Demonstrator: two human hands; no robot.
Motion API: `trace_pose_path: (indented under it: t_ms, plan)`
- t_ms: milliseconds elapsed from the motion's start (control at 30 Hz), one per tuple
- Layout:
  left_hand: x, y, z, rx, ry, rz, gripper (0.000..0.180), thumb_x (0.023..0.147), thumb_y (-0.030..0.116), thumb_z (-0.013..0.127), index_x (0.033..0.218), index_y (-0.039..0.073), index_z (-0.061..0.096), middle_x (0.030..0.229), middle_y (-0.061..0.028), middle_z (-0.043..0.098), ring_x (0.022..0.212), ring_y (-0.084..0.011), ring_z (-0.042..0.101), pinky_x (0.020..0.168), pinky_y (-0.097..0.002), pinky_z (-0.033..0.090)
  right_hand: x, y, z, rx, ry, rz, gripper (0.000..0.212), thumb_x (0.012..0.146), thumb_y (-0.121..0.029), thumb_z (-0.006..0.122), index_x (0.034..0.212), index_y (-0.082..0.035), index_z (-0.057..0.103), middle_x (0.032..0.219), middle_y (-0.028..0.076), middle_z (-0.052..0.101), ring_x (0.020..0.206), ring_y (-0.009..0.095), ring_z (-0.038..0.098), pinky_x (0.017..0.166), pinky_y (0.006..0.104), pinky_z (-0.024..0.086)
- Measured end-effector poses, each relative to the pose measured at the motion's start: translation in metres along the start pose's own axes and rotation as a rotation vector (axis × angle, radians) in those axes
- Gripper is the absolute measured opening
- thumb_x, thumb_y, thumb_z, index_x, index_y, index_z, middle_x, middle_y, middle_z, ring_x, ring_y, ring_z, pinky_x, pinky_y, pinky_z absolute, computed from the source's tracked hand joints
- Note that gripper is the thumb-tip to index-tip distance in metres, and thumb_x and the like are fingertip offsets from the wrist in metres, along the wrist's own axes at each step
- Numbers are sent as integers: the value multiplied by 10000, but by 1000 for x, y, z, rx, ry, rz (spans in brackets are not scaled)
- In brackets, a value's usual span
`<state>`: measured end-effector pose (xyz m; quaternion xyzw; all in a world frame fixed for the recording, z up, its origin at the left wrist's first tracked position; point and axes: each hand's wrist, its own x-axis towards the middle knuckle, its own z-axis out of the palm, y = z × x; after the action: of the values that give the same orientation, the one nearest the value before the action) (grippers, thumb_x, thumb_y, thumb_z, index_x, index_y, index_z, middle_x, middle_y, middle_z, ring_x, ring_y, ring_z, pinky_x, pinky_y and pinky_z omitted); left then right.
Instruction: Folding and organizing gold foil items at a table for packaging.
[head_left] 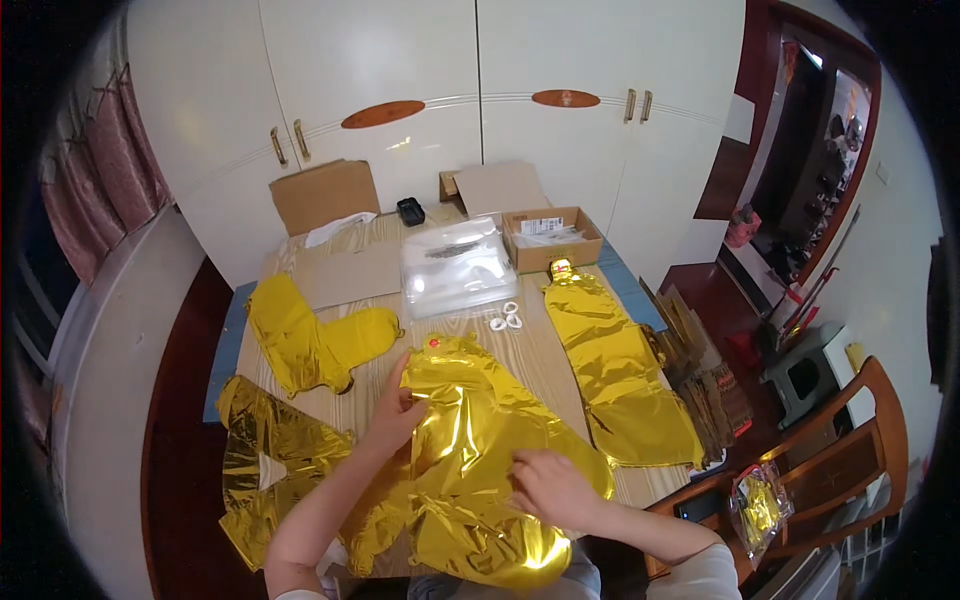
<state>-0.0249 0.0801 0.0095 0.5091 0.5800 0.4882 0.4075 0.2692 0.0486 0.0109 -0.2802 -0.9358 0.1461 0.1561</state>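
The crumpled gold foil balloon lay closest, spread flat across the near edge of the counter, where both hands could press on it. The right hand rested palm down on its lower right part, fingers curled onto the foil, seemingly to pin the slippery sheet. The left hand pinched the balloon's left edge between thumb and fingers, apparently holding it taut.

Just left of the left hand lay a wrinkled foil piece, and beyond it a flat yellow balloon. Well to the right of the right hand stretched a long gold balloon, laid out full length. Ahead of both hands sat small white tape rolls, a clear plastic bag and an open cardboard box.
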Motion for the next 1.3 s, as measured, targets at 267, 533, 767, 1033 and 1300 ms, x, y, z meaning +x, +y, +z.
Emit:
trace_pose_path:
  t_ms: [267,533,767,1033,1300]
  plan:
    - [-5,-37,-17,549,144,67,527,823,141,626,1325,103,470,1197,-178,499,1024,-258,518,870,-393,434,-7,30,-2,61,-10,7,511,880,-301,596,1253,7,433,1284,210,475,1210,383,455,1037,481,354]
    - [-27,17,1,1195,-545,512,757,822,599,563,1420,181,362,1464,-216,278,1370,-421,225,1111,-533,195,-5,45,-10,155,-79,-27,499,893,-298,579,1250,17,430,1347,223,416,1253,381,420,1055,457,353]
    - [-21,-10,10,1253,-452,461,827,815,697,484,1451,195,317,1506,-225,202,1376,-450,190,1093,-597,168,0,55,-13,165,-92,-97,555,886,-346,590,1272,18,427,1423,241,321,1286,391,382,1064,427,349]
    - [-22,-13,25,1237,-417,515,827,802,719,470,1444,215,339,1489,-169,289,1373,-444,204,1075,-627,174,0,58,-14,88,-156,-180,704,843,-497,602,1334,-28,416,1441,248,301,1333,402,319,1094,489,288]
    - [-20,-14,21,1249,-408,527,817,803,733,444,1449,245,332,1506,-134,275,1385,-433,188,1043,-698,107,-2,53,-17,-45,-194,-206,706,861,-536,541,1371,-67,400,1463,232,283,1364,400,270,1104,527,243]
